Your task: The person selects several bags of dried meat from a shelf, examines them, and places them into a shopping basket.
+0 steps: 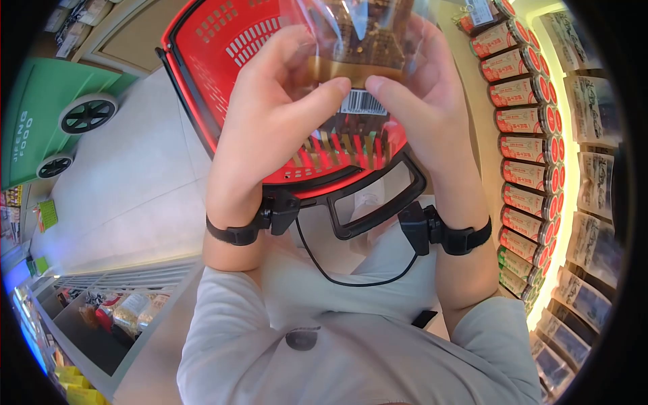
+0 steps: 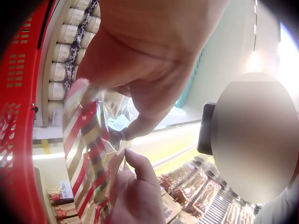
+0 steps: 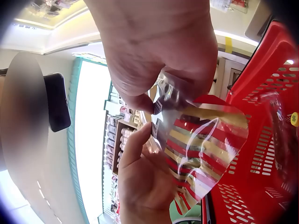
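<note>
Both hands hold a see-through plastic food package (image 1: 358,67) with brown contents, a gold band and a barcode label, over the red shopping basket (image 1: 189,81). My left hand (image 1: 266,115) grips its left side and my right hand (image 1: 432,101) its right side, the thumb tips close together by the barcode. Red and gold stripes cover one face of the package (image 2: 86,158) in the left wrist view. From the right wrist, the striped package (image 3: 210,140) hangs from the fingers beside the basket wall. The fingers behind the package are partly hidden in the head view.
A black handle (image 1: 381,199) lies at the basket's near side. Cans with red labels (image 1: 516,119) line a shelf on the right, with hanging bags (image 1: 594,111) beyond. At left are a green wheeled cart (image 1: 40,121), pale floor (image 1: 142,169) and a grey bin (image 1: 94,341) holding packets.
</note>
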`<state>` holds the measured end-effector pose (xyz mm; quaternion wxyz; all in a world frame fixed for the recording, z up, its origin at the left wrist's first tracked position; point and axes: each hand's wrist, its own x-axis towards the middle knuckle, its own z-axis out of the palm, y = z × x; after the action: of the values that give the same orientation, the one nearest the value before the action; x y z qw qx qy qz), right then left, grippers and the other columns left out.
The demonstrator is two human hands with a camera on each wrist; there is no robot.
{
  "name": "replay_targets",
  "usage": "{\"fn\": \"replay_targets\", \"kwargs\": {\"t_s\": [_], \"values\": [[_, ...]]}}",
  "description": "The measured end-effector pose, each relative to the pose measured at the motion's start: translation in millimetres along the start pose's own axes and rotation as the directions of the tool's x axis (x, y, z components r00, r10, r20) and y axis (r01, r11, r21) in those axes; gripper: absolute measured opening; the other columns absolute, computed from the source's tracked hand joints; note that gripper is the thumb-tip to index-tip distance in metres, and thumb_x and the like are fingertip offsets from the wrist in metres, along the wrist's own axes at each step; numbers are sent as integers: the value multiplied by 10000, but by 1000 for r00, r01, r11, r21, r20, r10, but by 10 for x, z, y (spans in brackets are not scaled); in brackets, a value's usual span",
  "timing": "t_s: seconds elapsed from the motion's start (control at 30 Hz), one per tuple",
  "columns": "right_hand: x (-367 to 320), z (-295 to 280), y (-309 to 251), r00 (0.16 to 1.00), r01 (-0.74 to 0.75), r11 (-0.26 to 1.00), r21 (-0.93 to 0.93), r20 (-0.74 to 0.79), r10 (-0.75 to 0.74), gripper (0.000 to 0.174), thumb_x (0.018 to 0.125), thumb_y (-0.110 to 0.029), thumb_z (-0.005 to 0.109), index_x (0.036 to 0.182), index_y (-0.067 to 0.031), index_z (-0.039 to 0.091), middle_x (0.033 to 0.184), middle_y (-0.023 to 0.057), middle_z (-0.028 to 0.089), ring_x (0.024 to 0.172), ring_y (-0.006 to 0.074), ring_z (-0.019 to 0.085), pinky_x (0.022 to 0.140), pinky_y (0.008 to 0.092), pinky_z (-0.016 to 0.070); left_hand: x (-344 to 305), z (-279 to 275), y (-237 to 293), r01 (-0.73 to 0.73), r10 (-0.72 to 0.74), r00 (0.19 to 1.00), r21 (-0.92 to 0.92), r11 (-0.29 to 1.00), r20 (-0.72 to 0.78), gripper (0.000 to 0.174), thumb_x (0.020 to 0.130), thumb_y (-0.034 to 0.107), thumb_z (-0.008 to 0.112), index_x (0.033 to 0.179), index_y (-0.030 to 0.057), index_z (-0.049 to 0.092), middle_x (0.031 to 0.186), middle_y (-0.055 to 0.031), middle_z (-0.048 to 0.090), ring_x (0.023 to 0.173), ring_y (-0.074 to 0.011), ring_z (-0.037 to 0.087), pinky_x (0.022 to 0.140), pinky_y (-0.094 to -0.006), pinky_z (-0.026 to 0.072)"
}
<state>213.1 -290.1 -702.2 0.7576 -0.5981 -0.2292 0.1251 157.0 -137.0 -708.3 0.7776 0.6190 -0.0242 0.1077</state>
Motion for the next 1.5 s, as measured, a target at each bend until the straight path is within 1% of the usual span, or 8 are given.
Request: {"fn": "replay_targets", "kwargs": {"t_s": [0.17,0.27,0.6,0.83,1.0,1.1,1.3,1.5], "values": [[142,-221,105,997,-68,991,114,-19,71,467,782,-98,684,1197,19,504,993,85,633,816,134,624,678,242,506,23,-129,-142,-47,56,998,273,961,-25,371,798,-23,599,1151,-35,488,1017,-103,619,931,-146,596,777,-262,484],[261,-274,-43,999,18,960,278,-41,-7,408,801,-127,635,1152,31,498,1116,130,580,1037,251,567,911,369,456,127,-246,-262,-9,-28,998,618,786,51,304,795,22,571,1097,-6,551,1014,-161,645,916,-244,640,794,-314,498],[185,-468,30,923,-371,611,-699,-352,157,340,765,-332,667,931,-36,694,749,106,668,649,174,630,646,296,487,906,-640,-1079,-53,-762,633,973,-223,-140,442,792,298,600,1170,68,594,1105,-195,613,1036,-305,597,866,-386,471],[194,-154,48,907,-233,510,-828,-374,-193,263,792,-152,598,1011,-24,530,899,214,568,869,415,561,763,445,464,837,-649,-1329,130,-905,341,966,-221,-253,486,831,398,573,1215,99,578,1251,-133,556,1126,-288,549,946,-376,425],[218,-209,131,905,-234,450,-862,-362,-224,371,855,-271,550,1134,-34,491,1034,202,556,906,373,573,792,454,469,820,-919,-1605,-7,-917,343,976,-217,-201,530,843,446,538,1214,69,573,1161,-149,608,965,-307,625,846,-396,490],[313,-395,415,893,-234,545,-805,-400,-208,250,787,-304,577,877,-89,667,749,140,652,734,326,632,686,401,499,575,-876,-2184,-51,-787,599,974,-219,-146,356,775,264,596,1064,68,663,1149,-122,616,1073,-309,586,883,-397,474],[316,-356,335,920,-305,573,-760,-391,-29,223,806,-281,562,849,-78,646,760,149,648,760,331,631,696,415,498,540,-604,-2255,-32,-953,299,997,-66,-54,427,832,360,554,1107,43,634,1196,-153,584,1099,-344,555,929,-411,425],[321,-340,269,962,-243,585,-773,-268,46,233,812,-273,582,876,-55,634,865,128,646,764,298,633,704,399,502,577,-762,-2473,-6,-887,459,998,57,53,439,845,246,556,1231,37,533,1155,-194,597,1069,-338,566,906,-422,446]]}}
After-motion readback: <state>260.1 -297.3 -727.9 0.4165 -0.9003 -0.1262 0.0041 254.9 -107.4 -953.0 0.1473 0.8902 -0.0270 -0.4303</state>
